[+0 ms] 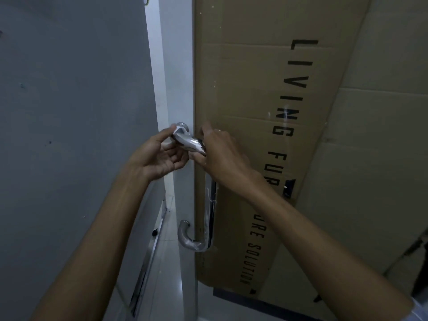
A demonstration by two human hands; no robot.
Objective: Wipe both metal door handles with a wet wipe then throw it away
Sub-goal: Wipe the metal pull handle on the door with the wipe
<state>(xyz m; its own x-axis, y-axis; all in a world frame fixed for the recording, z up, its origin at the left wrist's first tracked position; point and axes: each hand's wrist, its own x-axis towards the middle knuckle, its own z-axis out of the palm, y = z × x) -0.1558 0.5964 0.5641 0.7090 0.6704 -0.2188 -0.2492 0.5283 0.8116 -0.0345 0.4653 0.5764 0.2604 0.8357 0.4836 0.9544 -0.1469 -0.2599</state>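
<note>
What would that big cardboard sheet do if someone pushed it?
The cardboard sheet would probably flex, not stay stiff: creases cross it. It looks thin and flat, so likely light for its size. It seems to stand behind the metal door handle, which might stop it from tipping forward.

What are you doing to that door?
A person has both hands at the top bend of a long shiny metal door handle on a door covered with brown cardboard. The right hand is curled over the bend, and the left hand touches it from the other side. The picture doesn't show a wet wipe clearly.
</note>
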